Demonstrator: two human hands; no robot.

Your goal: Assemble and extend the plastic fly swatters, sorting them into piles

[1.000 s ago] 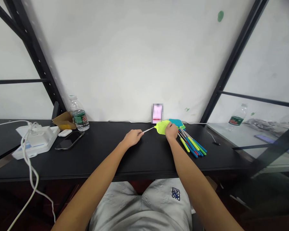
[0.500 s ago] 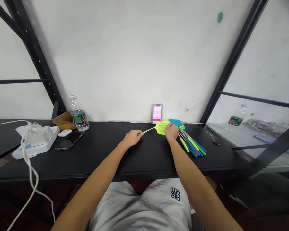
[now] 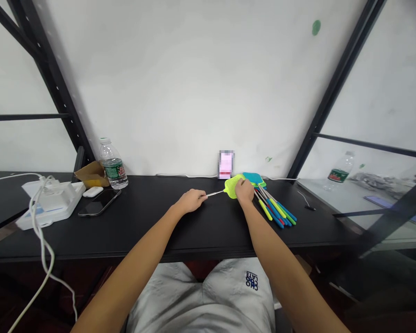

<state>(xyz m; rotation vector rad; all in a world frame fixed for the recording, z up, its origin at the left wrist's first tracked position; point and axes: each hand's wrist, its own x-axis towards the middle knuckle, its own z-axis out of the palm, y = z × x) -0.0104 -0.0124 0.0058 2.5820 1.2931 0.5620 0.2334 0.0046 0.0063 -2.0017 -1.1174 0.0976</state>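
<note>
Two-handed swatter hold
Our left hand grips its shaft, our right hand its head, likely for steadiness.

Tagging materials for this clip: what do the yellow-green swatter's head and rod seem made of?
Swatter head: probably matte plastic, going by its even bright color and perforated mesh. Rod: likely polished metal, judging by its silvery sheen.

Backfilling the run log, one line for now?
left grip: yellow-green swatter, shaft end; right grip: its mesh head; other swatters: on desk
</note>
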